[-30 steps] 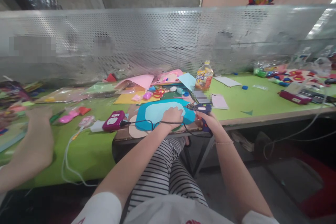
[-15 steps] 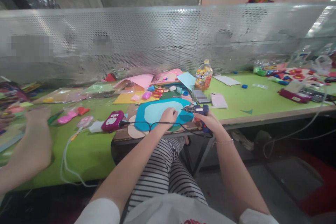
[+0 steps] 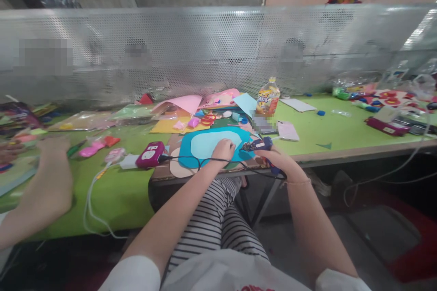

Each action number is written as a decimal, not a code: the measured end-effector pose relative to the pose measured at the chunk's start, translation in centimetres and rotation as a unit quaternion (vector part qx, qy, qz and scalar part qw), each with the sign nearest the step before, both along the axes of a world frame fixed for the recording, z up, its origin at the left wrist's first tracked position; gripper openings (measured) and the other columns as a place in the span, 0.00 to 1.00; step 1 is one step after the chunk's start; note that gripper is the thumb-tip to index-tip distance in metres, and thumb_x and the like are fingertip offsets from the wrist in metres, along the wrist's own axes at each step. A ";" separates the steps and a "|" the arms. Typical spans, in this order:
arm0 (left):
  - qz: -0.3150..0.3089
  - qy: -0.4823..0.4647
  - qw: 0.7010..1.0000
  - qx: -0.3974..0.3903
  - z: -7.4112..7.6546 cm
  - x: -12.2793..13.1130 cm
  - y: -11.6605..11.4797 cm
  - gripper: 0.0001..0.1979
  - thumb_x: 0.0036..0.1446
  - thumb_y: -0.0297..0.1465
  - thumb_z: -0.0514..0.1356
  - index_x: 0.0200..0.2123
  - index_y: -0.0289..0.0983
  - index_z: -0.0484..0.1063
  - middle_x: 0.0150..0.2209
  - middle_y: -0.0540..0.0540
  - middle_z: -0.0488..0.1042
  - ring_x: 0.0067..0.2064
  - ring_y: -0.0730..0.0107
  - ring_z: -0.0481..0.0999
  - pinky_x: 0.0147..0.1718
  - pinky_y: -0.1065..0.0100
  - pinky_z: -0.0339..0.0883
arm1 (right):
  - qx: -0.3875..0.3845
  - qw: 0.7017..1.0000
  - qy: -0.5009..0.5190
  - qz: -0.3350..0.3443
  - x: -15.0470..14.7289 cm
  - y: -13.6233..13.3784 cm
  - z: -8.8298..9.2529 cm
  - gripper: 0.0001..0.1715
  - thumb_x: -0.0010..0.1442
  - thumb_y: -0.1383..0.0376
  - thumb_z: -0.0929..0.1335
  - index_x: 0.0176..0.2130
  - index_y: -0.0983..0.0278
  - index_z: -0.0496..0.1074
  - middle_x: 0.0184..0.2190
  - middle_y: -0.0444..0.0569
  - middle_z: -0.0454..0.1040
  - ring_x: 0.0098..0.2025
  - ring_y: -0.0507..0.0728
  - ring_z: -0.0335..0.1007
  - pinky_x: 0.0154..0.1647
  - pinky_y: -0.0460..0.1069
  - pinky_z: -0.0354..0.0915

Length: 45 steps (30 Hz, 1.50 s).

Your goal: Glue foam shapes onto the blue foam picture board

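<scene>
My right hand (image 3: 279, 159) grips a dark blue glue gun (image 3: 262, 144), its nozzle pointing left over the craft sheets. My left hand (image 3: 224, 150) is closed just left of the nozzle; whatever its fingers pinch is hidden. Beneath both lies a teal cut-out sheet (image 3: 185, 149) with a rounded light blue piece (image 3: 203, 146) on it. A black cord (image 3: 186, 158) crosses in front of my left wrist, linking the gun's side to a magenta power box (image 3: 150, 154).
Red-handled scissors (image 3: 208, 120), coloured paper and small clay packets lie behind the sheets. A drink bottle (image 3: 268, 97) and a phone (image 3: 287, 130) stand and lie to the right. At left, another person's arm (image 3: 54, 177) rests on the green table. A perforated metal screen (image 3: 205, 50) runs behind.
The glue gun's nozzle has dipped slightly toward the sheet and tilted. My left hand has barely moved. The whole view has shifted a little.
</scene>
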State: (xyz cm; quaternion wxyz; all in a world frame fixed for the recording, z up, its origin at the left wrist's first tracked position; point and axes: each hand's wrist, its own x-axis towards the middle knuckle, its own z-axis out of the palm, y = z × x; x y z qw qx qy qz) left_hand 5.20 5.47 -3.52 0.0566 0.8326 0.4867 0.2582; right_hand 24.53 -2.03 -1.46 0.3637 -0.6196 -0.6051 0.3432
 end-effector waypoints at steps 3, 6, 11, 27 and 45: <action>-0.003 -0.002 1.000 -0.001 -0.1 0.0 0.0 0.11 0.57 0.29 0.52 0.26 0.35 0.71 0.30 0.43 0.72 0.37 0.65 0.70 0.39 0.66 0.63 | 0.017 1.000 -0.005 -0.002 -0.1 0.0 0.0 0.16 0.49 0.55 0.66 0.21 0.64 0.68 0.14 0.43 0.66 0.20 0.52 0.61 0.22 0.47 0.58; -0.012 0.007 1.000 0.004 -0.1 0.0 -0.1 0.11 0.57 0.30 0.52 0.27 0.35 0.72 0.31 0.43 0.72 0.38 0.65 0.70 0.39 0.66 0.63 | 0.031 0.999 -0.010 -0.013 -0.3 0.3 0.0 0.17 0.50 0.54 0.66 0.21 0.64 0.68 0.14 0.45 0.67 0.21 0.53 0.63 0.24 0.47 0.58; -0.057 0.021 0.998 0.018 0.3 -0.1 -0.6 0.11 0.56 0.32 0.53 0.31 0.37 0.75 0.35 0.43 0.74 0.38 0.65 0.72 0.39 0.67 0.64 | 0.043 0.995 0.056 -0.067 -0.5 1.0 -0.5 0.20 0.47 0.50 0.68 0.27 0.65 0.72 0.19 0.46 0.72 0.22 0.54 0.64 0.23 0.47 0.59; -0.120 0.167 0.977 -0.058 1.7 0.6 -3.3 0.35 0.60 0.49 0.36 0.64 0.33 0.47 0.66 0.38 0.45 0.66 0.56 0.43 0.60 0.49 0.39 | 0.157 0.971 0.119 -0.134 -1.0 -0.2 -0.6 0.20 0.51 0.51 0.66 0.24 0.65 0.70 0.22 0.48 0.73 0.23 0.53 0.65 0.26 0.47 0.59; 0.046 0.081 0.994 -0.065 2.1 -12.5 -5.9 0.18 0.53 0.39 0.58 0.46 0.41 0.73 0.53 0.44 0.71 0.56 0.63 0.66 0.55 0.64 0.56 | 0.156 0.966 0.167 -0.121 -0.9 -0.6 -1.5 0.24 0.47 0.46 0.68 0.24 0.65 0.71 0.22 0.50 0.74 0.22 0.54 0.66 0.22 0.47 0.60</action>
